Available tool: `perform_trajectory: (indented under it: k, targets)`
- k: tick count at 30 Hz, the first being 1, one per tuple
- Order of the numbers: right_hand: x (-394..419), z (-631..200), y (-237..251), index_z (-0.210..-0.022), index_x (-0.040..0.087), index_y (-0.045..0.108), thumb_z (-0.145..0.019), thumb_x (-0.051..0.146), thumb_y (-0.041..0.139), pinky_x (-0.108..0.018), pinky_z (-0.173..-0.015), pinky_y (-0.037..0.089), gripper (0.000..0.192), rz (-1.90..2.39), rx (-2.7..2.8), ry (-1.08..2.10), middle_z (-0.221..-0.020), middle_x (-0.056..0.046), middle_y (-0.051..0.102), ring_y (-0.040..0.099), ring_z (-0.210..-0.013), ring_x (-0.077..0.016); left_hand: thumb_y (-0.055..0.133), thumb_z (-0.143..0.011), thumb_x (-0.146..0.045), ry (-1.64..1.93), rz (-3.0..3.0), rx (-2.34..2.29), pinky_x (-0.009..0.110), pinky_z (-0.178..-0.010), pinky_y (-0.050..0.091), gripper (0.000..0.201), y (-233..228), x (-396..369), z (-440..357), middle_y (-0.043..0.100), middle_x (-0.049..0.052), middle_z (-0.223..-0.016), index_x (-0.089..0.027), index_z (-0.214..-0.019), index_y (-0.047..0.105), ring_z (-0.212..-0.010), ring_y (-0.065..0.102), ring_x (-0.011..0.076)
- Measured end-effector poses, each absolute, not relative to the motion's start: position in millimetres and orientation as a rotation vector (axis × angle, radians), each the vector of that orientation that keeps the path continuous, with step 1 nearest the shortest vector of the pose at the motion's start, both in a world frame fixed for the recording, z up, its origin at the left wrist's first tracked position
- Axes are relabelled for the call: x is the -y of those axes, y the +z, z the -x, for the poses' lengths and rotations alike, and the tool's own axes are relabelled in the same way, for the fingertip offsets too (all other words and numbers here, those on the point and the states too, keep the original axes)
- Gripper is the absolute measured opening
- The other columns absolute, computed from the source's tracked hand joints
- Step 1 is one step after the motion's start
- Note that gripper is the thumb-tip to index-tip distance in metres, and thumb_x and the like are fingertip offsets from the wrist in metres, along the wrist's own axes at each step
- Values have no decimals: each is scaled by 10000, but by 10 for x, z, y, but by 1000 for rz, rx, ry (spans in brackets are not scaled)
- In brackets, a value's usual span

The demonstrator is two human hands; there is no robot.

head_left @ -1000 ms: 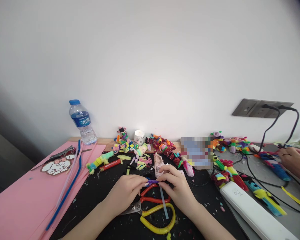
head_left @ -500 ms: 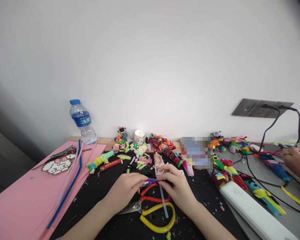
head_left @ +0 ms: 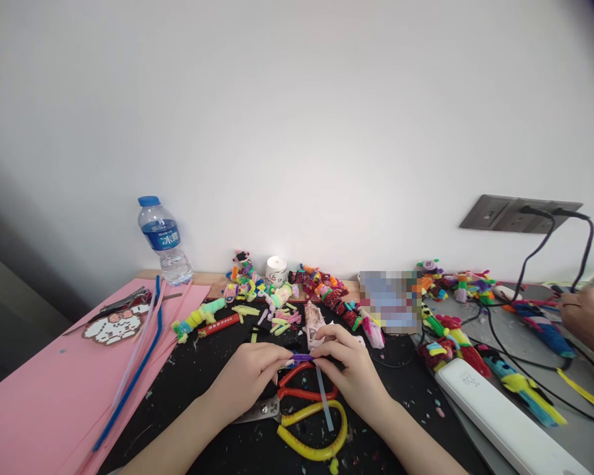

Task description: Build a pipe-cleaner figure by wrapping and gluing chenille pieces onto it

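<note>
Both hands pinch a small purple fuzzy stick [head_left: 302, 358] just above the black worktop [head_left: 202, 382]: the left hand [head_left: 250, 376] holds one end, the right hand [head_left: 349, 369] the other. It looks light, soft and bendy, so holding it by the ends seems best.

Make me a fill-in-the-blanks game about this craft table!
1. The left hand and right hand pinch a short ____ fuzzy stick between them.
2. The water bottle has a ____ cap.
3. The long blue fuzzy stick lies on the ____ paper.
4. Under the hands lie scissors with ____ handles.

Missing words: purple; blue; pink; red
</note>
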State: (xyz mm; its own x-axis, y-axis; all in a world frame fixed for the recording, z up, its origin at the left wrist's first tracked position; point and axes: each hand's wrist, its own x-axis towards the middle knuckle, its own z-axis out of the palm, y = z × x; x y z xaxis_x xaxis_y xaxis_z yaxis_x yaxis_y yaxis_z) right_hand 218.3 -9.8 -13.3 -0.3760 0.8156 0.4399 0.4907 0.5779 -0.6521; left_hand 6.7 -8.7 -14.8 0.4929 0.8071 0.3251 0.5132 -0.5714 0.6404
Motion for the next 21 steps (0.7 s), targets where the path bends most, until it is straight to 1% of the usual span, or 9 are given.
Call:
perform_trajectory:
  k: [6,12,21]
  targets:
    - [88,-2182,-131,-784,199,635,-784,87,568,-278,-763,453,131,1040,2047,549,-981,-54,544,558,-839,-158,450,-873,-146,859,-2287,-1080,193,-662,458,218,-151,74,-74,663,5,-711,-177,-899,664,-630,593,119]
    - [94,-2181,-111,-782,202,635,-779,78,564,-282,-769,455,142,1033,2036,545,-975,-53,549,560,-855,-162,451,-870,-135,856,-2288,-1080,186,-656,455,218,-146,80,-79,656,0,-681,-175,-886,665,-618,590,114]
    - [83,-2173,-109,-780,199,640,-776,84,564,-283,-786,459,138,1023,2042,517,-964,-56,562,568,-885,-170,440,-870,-139,858,-2291,-1078,193,-649,463,224,-141,84,-84,670,2,-713,-180,-891,660,-627,601,118]
